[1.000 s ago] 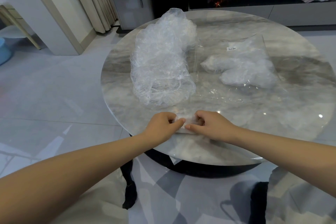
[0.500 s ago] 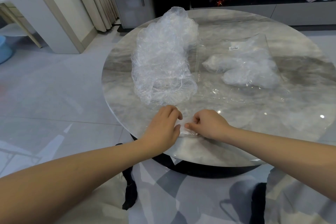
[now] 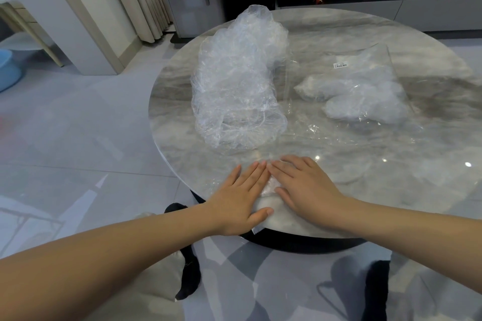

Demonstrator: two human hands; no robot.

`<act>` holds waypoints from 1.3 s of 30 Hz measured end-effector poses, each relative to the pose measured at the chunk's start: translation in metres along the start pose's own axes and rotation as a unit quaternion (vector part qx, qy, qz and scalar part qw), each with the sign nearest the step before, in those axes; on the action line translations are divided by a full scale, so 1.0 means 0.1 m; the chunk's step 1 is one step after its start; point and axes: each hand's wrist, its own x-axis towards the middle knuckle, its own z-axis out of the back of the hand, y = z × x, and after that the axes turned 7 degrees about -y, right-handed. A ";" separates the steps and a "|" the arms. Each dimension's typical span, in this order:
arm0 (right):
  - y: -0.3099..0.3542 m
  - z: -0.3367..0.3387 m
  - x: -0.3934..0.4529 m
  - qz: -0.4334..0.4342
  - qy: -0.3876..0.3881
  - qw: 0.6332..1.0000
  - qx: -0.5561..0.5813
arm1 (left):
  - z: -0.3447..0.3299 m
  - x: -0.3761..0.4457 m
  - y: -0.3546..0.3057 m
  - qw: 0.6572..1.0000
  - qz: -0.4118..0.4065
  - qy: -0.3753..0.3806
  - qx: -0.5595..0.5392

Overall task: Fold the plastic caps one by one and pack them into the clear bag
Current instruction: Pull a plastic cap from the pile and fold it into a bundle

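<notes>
Both hands lie flat, fingers straight, pressing one folded cap [image 3: 271,185] against the near edge of the round counter [image 3: 391,190]. The left hand [image 3: 241,197] covers its left part and the right hand [image 3: 302,187] its right part, fingertips almost meeting at the far side, so only a narrow strip of crinkled plastic shows between them; neither hand grips anything. The clear bag [image 3: 365,91] lies ahead and to the right of the hands, well apart from them, with a few folded caps already showing white inside it and a small label near its far end. Its open mouth appears to face the near side, though the film is too clear to be certain. The pile of unfolded caps [image 3: 237,86] stands straight ahead and slightly left, its long axis running away from the person. The right hand is nearer the bag, so it seems the natural one to carry the pressed cap forward and right.
</notes>
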 end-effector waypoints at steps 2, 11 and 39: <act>0.02 -0.02 -0.05 -0.028 0.052 0.998 -0.022 | 0.01 -0.01 -0.01 1.000 0.003 0.008 -0.011; 0.02 0.05 -0.04 -0.075 0.157 0.985 -0.013 | 0.05 0.02 -0.06 0.998 0.027 0.021 -0.046; -0.47 0.68 0.18 -0.341 0.111 0.835 0.418 | 0.79 0.62 -0.29 0.832 0.210 -0.066 -0.509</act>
